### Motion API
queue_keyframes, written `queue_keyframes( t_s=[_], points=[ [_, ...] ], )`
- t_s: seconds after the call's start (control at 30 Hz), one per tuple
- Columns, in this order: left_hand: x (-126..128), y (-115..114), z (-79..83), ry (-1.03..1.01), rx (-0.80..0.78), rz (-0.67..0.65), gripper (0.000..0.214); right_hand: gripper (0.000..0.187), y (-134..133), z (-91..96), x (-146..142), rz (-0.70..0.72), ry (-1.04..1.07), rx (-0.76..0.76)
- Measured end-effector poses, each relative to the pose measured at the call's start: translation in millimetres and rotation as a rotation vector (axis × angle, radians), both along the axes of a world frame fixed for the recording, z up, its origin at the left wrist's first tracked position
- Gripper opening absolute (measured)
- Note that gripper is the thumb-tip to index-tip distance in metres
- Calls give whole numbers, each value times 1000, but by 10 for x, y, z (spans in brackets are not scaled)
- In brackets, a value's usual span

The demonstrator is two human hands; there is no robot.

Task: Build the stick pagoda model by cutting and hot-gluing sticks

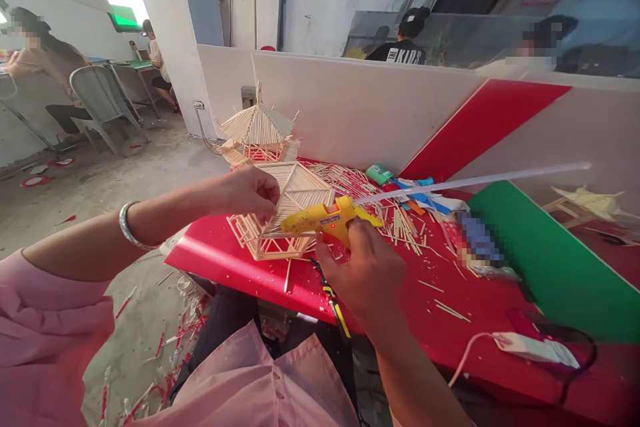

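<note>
My right hand point(363, 270) is closed round the handle of a yellow glue gun point(325, 217), whose nozzle points left at a small hexagonal stick model point(285, 213) on the red table point(240, 263). A long clear glue stick point(475, 180) juts out of the gun's back to the right. My left hand point(247, 193), with a bracelet at the wrist, pinches a thin stick against the model's near-left side, close to the nozzle. Behind it stands a taller stick model with a pointed roof point(257, 130).
Loose sticks point(400, 220) lie scattered over the table, with a teal object point(379, 174) and a green board point(545, 260) to the right. A white power strip point(537, 349) sits near the front edge. White partition behind; other people sit at left and beyond it.
</note>
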State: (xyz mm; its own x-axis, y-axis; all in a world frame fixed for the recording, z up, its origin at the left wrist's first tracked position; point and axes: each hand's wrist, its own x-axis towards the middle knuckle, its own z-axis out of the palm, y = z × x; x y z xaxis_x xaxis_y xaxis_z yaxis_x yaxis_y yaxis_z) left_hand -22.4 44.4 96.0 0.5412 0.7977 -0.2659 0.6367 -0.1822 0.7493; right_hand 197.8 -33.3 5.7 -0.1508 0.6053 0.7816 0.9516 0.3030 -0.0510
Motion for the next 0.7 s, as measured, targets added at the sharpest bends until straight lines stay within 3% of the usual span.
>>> queue_keyframes(
  t_s=[0.43,0.7],
  points=[
    [-50,73,-64,-39,16,95,9,31,94,-38,-13,-41,-7,-36],
    [-73,80,-91,-97,67,52,8,30,107,-50,-7,-23,11,-64]
  ],
)
